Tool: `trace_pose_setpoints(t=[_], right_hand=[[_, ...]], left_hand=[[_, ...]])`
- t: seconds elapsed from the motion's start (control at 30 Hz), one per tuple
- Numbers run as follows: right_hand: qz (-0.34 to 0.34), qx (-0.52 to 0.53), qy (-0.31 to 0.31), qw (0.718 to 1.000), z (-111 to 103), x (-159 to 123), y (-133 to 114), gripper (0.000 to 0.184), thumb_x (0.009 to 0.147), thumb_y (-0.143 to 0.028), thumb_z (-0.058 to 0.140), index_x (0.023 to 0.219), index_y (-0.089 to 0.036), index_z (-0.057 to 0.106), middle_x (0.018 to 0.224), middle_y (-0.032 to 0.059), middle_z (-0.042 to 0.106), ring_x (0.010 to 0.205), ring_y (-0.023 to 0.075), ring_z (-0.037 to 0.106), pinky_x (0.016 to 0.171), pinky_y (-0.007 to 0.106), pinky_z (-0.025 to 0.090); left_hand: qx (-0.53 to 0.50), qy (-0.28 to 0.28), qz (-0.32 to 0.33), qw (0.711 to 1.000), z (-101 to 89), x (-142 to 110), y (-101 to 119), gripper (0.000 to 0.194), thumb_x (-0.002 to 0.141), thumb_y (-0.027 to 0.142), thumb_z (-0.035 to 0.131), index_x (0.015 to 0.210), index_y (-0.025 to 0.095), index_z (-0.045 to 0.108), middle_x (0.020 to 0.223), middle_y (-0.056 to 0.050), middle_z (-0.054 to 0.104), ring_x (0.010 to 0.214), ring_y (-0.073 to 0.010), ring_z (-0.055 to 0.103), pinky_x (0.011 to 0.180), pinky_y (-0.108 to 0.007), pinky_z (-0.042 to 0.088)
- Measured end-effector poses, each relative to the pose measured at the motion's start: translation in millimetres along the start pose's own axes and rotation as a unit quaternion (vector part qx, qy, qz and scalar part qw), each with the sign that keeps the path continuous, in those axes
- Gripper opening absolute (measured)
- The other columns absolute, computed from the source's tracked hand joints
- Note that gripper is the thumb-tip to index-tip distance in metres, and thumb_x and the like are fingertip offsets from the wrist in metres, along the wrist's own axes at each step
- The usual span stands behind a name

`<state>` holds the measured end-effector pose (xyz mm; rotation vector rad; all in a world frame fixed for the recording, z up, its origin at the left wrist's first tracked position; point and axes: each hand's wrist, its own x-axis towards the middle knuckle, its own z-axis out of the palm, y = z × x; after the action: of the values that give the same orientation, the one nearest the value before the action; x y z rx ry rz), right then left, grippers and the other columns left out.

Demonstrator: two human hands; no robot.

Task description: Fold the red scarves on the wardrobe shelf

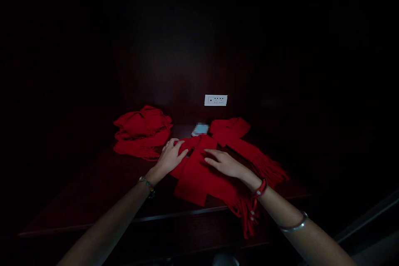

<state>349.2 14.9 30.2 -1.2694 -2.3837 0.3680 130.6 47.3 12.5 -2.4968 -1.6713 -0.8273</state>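
Note:
A red fringed scarf [195, 176] lies crossed over itself in front of me, its fringe hanging past the table's front edge. At its left side rests my left hand [171, 154], thumb and fingers apart, touching the cloth. My right hand [225, 163] hovers over or lightly touches the scarf's right part, fingers stretched out with nothing held in them. Farther right is a second red scarf [232, 129], looped at the back with its fringe spread toward the right. Several red scarves, or one bundled thickly, form a pile [140, 126] at the left.
The dark wooden table [84, 199] runs up to a dark back panel with a white power socket [215, 100]. A small pale blue item [201, 128], blurred out, lies behind the middle scarf. The surroundings are very dark.

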Motion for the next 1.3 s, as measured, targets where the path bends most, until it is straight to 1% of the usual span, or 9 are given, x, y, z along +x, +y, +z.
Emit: trace_pose_setpoints(t=[0.07,0.17,0.47,0.57,0.7,0.93,1.07,1.17,1.3], right_hand=[[0.081,-0.055,0.027,0.995,-3.3,26.8,23.2,0.042,0.086,-0.035,0.039,0.12,-0.011,0.047,0.121,0.0126,0.051,0.11,0.0194,0.047,0.092,0.027,0.034],[0.181,-0.127,0.015,0.975,1.8,65.4,52.7,0.04,0.083,-0.028,0.045,0.12,-0.012,0.044,0.115,0.0122,0.055,0.104,0.019,0.051,0.085,0.024,0.038],[0.244,-0.189,0.029,0.951,15.0,117.3,72.3,0.027,0.081,-0.019,0.042,0.099,-0.009,0.06,0.103,0.0207,0.06,0.098,0.0253,0.055,0.077,0.031,0.039],[0.23,-0.196,0.023,0.953,13.2,125.2,76.3,0.029,0.082,-0.029,0.043,0.101,-0.015,0.06,0.108,0.0153,0.059,0.101,0.0238,0.053,0.077,0.03,0.039],[0.218,-0.202,0.009,0.955,14.8,132.0,80.4,0.027,0.08,-0.032,0.046,0.099,-0.019,0.061,0.103,0.01,0.062,0.098,0.0219,0.055,0.074,0.027,0.039],[0.212,-0.24,0.07,0.945,24.0,134.3,71.2,0.033,0.086,-0.018,0.029,0.1,-0.009,0.058,0.105,0.0195,0.058,0.1,0.0249,0.051,0.082,0.035,0.033],[0.192,-0.253,0.102,0.943,29.9,125.0,56.8,0.036,0.087,-0.014,0.024,0.113,-0.009,0.049,0.116,0.0198,0.049,0.108,0.0239,0.043,0.089,0.037,0.028],[0.148,-0.225,0.134,0.954,32.4,110.3,46.9,0.042,0.089,-0.027,0.024,0.126,-0.01,0.036,0.127,0.0182,0.04,0.116,0.0235,0.035,0.095,0.036,0.024],[0.096,-0.167,0.011,0.981,47.9,81.8,41.3,0.062,0.086,-0.05,0.022,0.135,-0.012,0.02,0.14,0.0141,0.02,0.128,0.0244,0.015,0.101,0.04,0.016]], left_hand=[[-0.054,-0.085,0.092,0.991,3.4,-5.9,6.5,0.044,0.084,0.04,0.039,0.121,0.017,0.044,0.119,-0.01,0.046,0.111,-0.0208,0.042,0.095,-0.032,0.031],[-0.091,-0.171,0.127,0.973,11.5,-12.7,9.2,0.048,0.084,0.042,0.04,0.126,0.018,0.04,0.123,-0.01,0.046,0.114,-0.0216,0.04,0.097,-0.034,0.029],[-0.11,-0.165,0.136,0.971,8.8,-18.5,0.6,0.035,0.082,0.037,0.046,0.113,0.023,0.054,0.103,-0.005,0.054,0.101,-0.018,0.049,0.092,-0.029,0.035],[-0.107,-0.165,0.147,0.97,6.6,-20.6,0.3,0.035,0.079,0.039,0.049,0.112,0.026,0.056,0.118,-0.006,0.044,0.111,-0.0207,0.041,0.096,-0.032,0.031],[-0.099,-0.208,0.165,0.959,2.7,-22.9,1.5,0.042,0.083,0.043,0.043,0.123,0.03,0.045,0.141,-0.004,0.019,0.128,-0.0268,0.017,0.102,-0.042,0.019],[-0.094,-0.292,0.196,0.932,-0.1,-25.2,1.7,0.059,0.079,0.056,0.041,0.132,0.035,0.025,0.143,-0.002,0.016,0.13,-0.0285,0.009,0.102,-0.051,0.011],[-0.102,-0.278,0.206,0.933,-2.8,-27.2,2.4,0.06,0.078,0.056,0.044,0.131,0.036,0.027,0.142,-0.001,0.017,0.13,-0.0278,0.009,0.102,-0.049,0.009],[-0.083,-0.23,0.203,0.948,-3.2,-27.7,2.4,0.052,0.082,0.052,0.04,0.13,0.035,0.03,0.141,-0.001,0.021,0.129,-0.0244,0.014,0.103,-0.047,0.009],[-0.014,-0.173,0.154,0.973,5.4,-29.6,-0.4,0.048,0.086,0.048,0.033,0.131,0.031,0.03,0.14,-0.004,0.024,0.129,-0.024,0.017,0.102,-0.05,0.007]])
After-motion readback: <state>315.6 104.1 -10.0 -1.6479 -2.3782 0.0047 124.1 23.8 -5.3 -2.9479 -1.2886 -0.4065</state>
